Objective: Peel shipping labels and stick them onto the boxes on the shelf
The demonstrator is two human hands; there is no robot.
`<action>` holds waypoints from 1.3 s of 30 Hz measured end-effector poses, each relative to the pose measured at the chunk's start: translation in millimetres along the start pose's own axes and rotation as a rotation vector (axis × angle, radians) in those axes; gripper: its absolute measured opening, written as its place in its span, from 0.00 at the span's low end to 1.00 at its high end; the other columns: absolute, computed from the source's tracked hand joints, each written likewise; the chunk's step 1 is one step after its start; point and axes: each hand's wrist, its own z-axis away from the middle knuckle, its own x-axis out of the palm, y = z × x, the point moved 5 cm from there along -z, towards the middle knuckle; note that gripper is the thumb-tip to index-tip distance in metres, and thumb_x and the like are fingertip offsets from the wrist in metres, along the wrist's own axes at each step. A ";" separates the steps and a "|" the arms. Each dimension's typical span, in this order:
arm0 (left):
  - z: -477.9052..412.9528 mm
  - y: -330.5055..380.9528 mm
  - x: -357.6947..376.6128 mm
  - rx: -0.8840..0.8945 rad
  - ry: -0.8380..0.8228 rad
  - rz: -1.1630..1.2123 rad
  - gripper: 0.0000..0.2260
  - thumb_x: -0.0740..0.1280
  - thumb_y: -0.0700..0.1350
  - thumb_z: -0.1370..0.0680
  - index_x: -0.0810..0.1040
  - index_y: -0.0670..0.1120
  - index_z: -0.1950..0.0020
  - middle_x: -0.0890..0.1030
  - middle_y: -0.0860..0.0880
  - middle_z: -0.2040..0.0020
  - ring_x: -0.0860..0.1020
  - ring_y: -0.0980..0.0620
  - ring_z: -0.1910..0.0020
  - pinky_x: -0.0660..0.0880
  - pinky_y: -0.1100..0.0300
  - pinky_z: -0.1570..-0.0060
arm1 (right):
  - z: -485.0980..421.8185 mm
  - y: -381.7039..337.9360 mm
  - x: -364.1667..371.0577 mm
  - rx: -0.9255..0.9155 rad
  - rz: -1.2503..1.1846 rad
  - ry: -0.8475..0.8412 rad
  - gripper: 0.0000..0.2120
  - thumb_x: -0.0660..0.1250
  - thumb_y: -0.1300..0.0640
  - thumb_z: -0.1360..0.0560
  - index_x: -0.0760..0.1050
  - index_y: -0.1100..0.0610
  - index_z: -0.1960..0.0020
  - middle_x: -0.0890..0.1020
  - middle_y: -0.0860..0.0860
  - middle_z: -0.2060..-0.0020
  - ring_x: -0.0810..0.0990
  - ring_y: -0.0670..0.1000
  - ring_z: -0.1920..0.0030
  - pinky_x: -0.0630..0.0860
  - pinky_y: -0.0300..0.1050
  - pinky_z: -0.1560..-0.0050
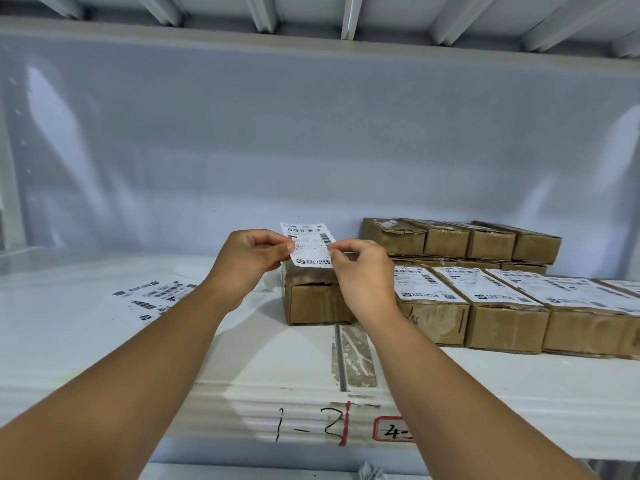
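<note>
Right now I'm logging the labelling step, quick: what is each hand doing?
Left hand: fingers pinching the left edge of the shipping label.
Right hand: fingers pinching the label's right edge.

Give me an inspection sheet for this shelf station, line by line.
Surface: white shelf, worn tape patch over its seam.
Job's things: shipping label held above a bare-topped box; labelled boxes to its right; stacked boxes behind; loose labels lying at left.
Clutter: nothing seen.
Grips: left hand and right hand each pinch a side edge of the label.
Cables: nothing seen.
Surroundings: pale back wall, upper shelf overhead, handwritten marking on the shelf's front edge.
</note>
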 end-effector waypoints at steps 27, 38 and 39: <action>1.0 -2.8 4.6 0.126 -0.042 -0.391 0.03 0.73 0.45 0.28 0.82 0.53 0.57 0.83 0.54 0.57 0.80 0.56 0.54 0.73 0.65 0.53 | 1.7 1.1 9.2 -0.071 0.213 -0.037 0.06 0.65 0.59 0.28 0.80 0.53 0.55 0.80 0.52 0.52 0.77 0.49 0.52 0.70 0.38 0.55; -0.6 -5.7 1.9 0.131 -0.037 -0.351 0.02 0.71 0.46 0.27 0.83 0.53 0.58 0.83 0.53 0.56 0.81 0.52 0.54 0.77 0.50 0.44 | 2.5 -1.2 5.0 -0.038 0.113 -0.016 0.06 0.65 0.58 0.27 0.81 0.51 0.55 0.81 0.50 0.52 0.77 0.47 0.51 0.72 0.40 0.48; -0.5 -5.4 1.8 0.123 -0.038 -0.321 0.03 0.71 0.46 0.27 0.83 0.54 0.59 0.83 0.52 0.56 0.82 0.50 0.54 0.77 0.48 0.45 | 1.9 -1.9 4.8 -0.031 0.102 -0.015 0.06 0.65 0.58 0.27 0.80 0.51 0.56 0.81 0.49 0.52 0.77 0.47 0.52 0.72 0.40 0.48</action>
